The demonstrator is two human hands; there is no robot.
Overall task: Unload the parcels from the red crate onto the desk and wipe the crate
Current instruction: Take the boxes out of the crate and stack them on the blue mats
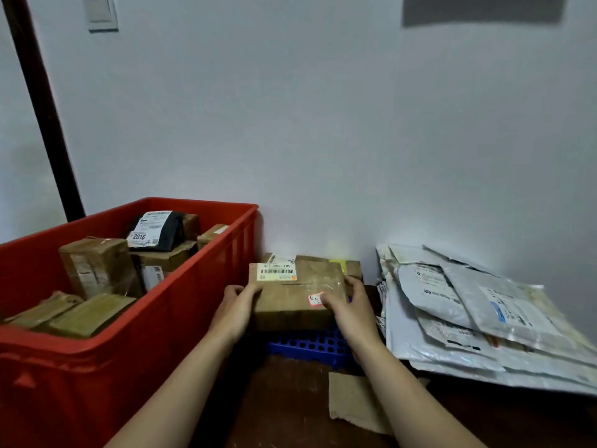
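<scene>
A red crate [181, 305] stands on the left of the dark desk [284, 402], with several brown cardboard parcels [97, 270] and a black bag parcel [161, 231] inside. Just right of the crate, a brown cardboard parcel [294, 292] with a white barcode label lies on top of other boxes and a blue perforated rack [310, 345]. My left hand [234, 310] grips its left side. My right hand [350, 307] grips its right side, fingers curled over the top near a small red-edged sticker.
A pile of grey and white plastic mailer bags [478, 318] covers the desk's right side. A torn piece of cardboard [355, 402] lies near the front. The white wall stands close behind. A dark post [42, 108] rises behind the crate.
</scene>
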